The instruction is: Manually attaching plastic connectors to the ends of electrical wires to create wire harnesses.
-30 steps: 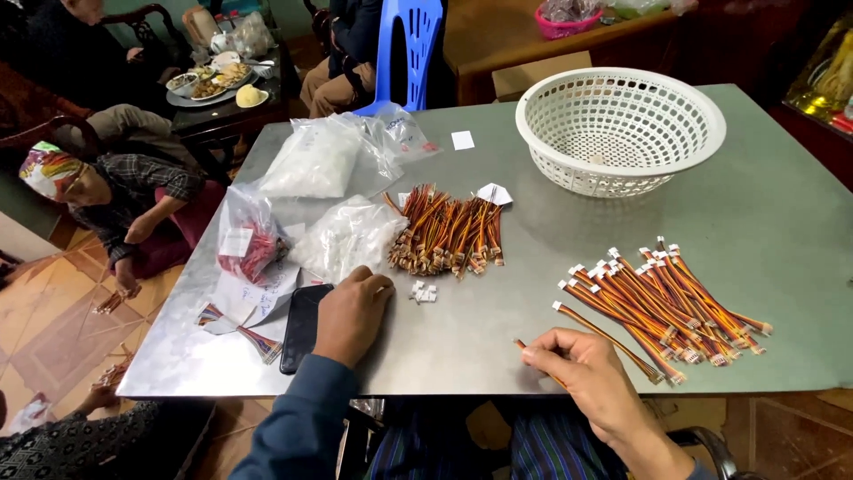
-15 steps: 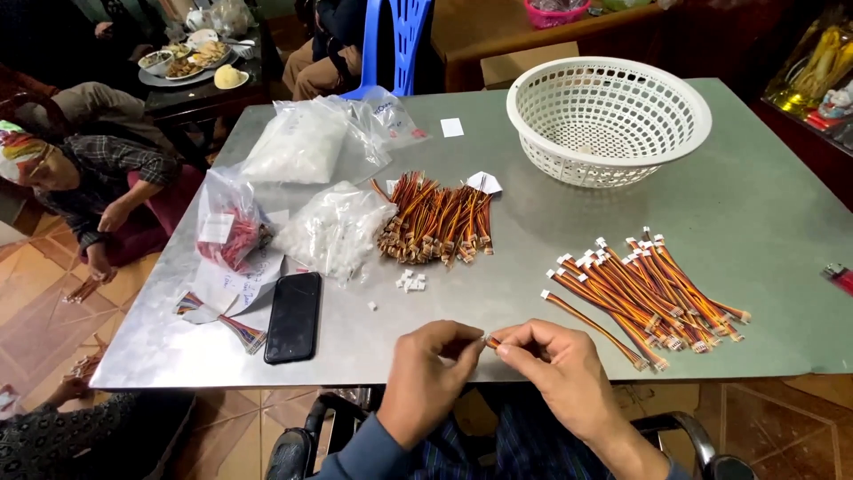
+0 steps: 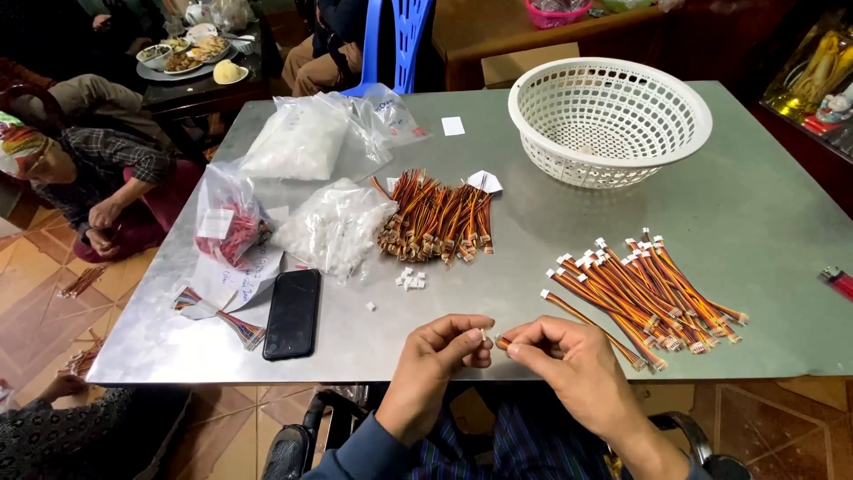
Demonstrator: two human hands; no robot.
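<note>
We see a small white connector (image 3: 482,335) pinched between thumb and forefinger of the left hand (image 3: 440,356), held just above the near edge of the metal table (image 3: 764,204). Facing it, almost touching, is the end of a short orange-and-brown wire lead (image 3: 504,341), pinched in the fingertips of the right hand (image 3: 564,360). Both hands are closed tight on these small parts, the other fingers curled in; most of the lead is hidden inside the right hand.

Just right of the hands we note a fanned pile of finished leads (image 3: 649,289) with white ends, one stray lead running close to the right knuckles. Ahead of the left hand lies a little cluster of loose white connectors (image 3: 410,280), with one single piece nearer. Beyond that sits a bundle of orange wires (image 3: 437,218), and beside it a clear bag of white parts (image 3: 333,227).

To the left lies a black phone (image 3: 292,313) face down, next to a bag of red pieces (image 3: 229,227) and a flat multicoloured ribbon cable (image 3: 222,316). Further back is a larger clear bag (image 3: 302,138). A white plastic basket (image 3: 609,120) stands at the far right of the table. At the right edge lies a red lighter (image 3: 837,282). Another person (image 3: 98,178) sits low at the left, off the table.
</note>
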